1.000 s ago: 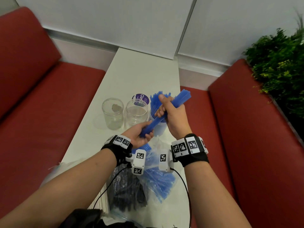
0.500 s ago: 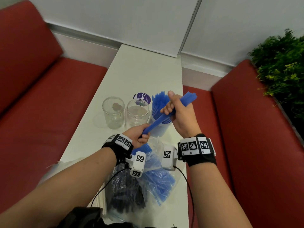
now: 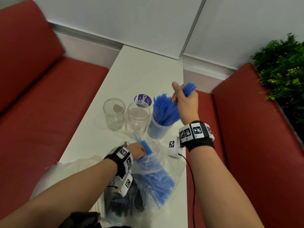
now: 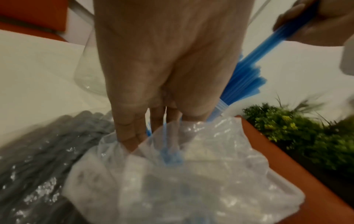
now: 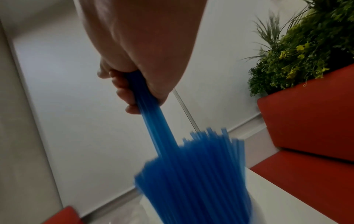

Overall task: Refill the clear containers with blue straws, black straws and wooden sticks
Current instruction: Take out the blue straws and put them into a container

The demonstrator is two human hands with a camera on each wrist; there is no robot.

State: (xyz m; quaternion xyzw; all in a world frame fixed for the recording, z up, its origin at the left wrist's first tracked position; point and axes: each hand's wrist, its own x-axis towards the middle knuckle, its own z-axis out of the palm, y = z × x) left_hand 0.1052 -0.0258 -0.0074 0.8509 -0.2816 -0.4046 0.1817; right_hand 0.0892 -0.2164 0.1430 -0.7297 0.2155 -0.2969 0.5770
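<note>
My right hand (image 3: pixel 180 96) grips a bundle of blue straws (image 3: pixel 189 88) near its top, fingers curled round it (image 5: pixel 130 94). The bundle's lower ends stand among the blue straws in the clear container (image 3: pixel 158 131) at the right of the row. My left hand (image 3: pixel 138 151) is down at the mouth of the plastic bag of blue straws (image 3: pixel 156 181). Its fingers (image 4: pixel 132 133) reach straight into the bag, tips hidden by the film. A few straws (image 3: pixel 144 144) stick up beside it. Two clear jars (image 3: pixel 114 112) (image 3: pixel 137 120) stand empty to the left.
A bag of black straws (image 3: pixel 125 201) lies near me, with a pale bag (image 3: pixel 82 163) to its left. A purple lid (image 3: pixel 142 99) lies behind the jars. Red bench seats (image 3: pixel 49 120) flank the narrow white table (image 3: pixel 148 71). A plant (image 3: pixel 283 71) stands at the right.
My left hand has let go of the bundle's lower end and dropped to the bag. My right hand has swung the bundle upright and lowered it into the container.
</note>
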